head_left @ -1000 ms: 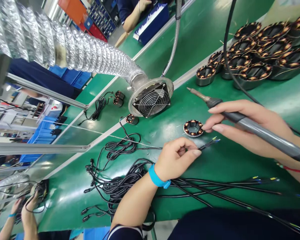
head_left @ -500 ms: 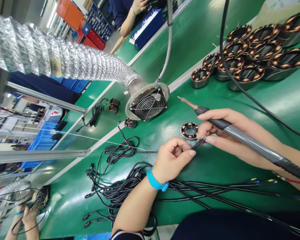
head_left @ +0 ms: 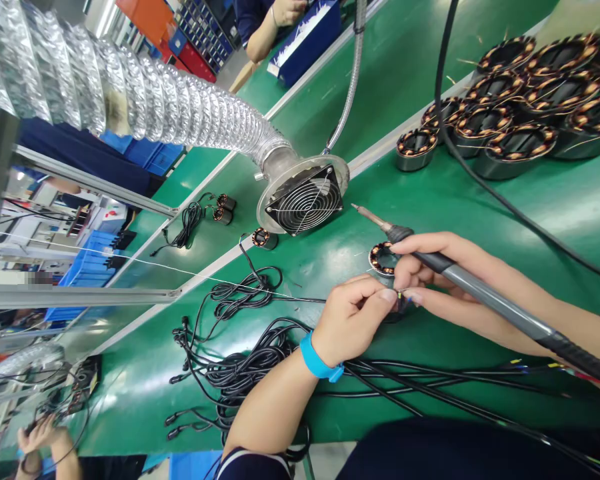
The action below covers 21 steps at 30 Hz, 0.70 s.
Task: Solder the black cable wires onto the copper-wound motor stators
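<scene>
The stator (head_left: 381, 257) by the right hand (head_left: 445, 280) shows only its far rim, the near half hidden behind the fingers (head_left: 415, 298), and the wire end pinched by the left hand (head_left: 353, 319) is too small and covered to read beyond a speck of colour. The soldering iron (head_left: 480, 287) runs off the right edge, so its handle end and cord joint are cut away. The cables (head_left: 430, 383) pass under a dark sleeve at the bottom edge.
</scene>
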Available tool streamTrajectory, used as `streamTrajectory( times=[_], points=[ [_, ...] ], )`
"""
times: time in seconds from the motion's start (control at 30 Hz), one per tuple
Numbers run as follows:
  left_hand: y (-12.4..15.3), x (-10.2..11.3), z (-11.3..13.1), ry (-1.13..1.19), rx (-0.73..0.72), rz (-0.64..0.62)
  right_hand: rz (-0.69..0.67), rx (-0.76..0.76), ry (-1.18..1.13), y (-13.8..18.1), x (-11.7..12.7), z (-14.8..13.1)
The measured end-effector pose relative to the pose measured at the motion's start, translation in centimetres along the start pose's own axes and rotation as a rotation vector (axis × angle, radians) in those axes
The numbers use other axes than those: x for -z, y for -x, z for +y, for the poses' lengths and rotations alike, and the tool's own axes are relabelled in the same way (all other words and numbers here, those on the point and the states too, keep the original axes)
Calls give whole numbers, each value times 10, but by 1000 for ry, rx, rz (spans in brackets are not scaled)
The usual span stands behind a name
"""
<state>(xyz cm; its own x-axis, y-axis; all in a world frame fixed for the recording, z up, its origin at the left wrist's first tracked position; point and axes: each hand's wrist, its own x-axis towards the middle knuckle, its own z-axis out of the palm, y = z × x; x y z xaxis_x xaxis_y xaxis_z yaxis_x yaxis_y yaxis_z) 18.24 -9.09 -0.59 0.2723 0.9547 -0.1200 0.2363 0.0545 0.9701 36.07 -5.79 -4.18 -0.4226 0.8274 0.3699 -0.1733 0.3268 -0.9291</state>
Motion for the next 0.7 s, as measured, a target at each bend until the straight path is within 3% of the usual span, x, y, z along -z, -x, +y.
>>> streamTrajectory(
  times=[0.13,0.27,0.33,0.43,0.57,0.7],
  points=[
    [-2,3,0,73,12,-96,12,93,124,-1,1,-10],
    [-1,6,3,349,217,-298,32,100,147,2,0,-16],
    [0,8,5,442,294,-315,24,98,176,4,0,-14],
    [-4,13,5,382,274,-100,21,73,298,6,0,-8],
    [-17,24,-6,167,200,230,120,6,520,3,5,-8],
    [-28,34,-21,125,230,330,163,28,693,-1,13,-14]
  ],
)
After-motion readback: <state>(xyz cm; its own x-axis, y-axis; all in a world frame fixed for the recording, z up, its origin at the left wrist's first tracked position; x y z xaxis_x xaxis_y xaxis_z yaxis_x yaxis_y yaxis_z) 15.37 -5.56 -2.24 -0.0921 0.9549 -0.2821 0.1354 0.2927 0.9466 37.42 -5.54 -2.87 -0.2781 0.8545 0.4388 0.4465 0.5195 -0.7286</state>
